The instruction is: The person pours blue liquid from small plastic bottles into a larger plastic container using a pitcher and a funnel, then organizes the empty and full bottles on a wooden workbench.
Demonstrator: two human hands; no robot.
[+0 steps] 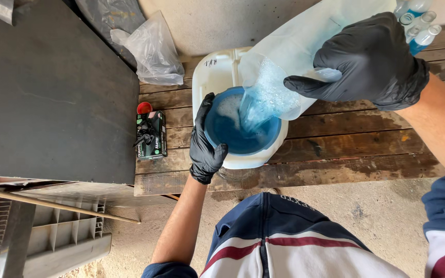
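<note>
A dark cabinet (52, 87) is filling the left of the frame. Beside it, wooden planks (336, 144) are carrying a white canister (217, 72) at centre. My right hand (366, 62), gloved in black at upper right, is gripping a tilted jug (305, 46) that is pouring foamy blue liquid. My left hand (205, 141), also gloved, is clasping the rim of a blue funnel (240, 128) sitting on the canister. A glove box (151, 135) is lying left of it.
</note>
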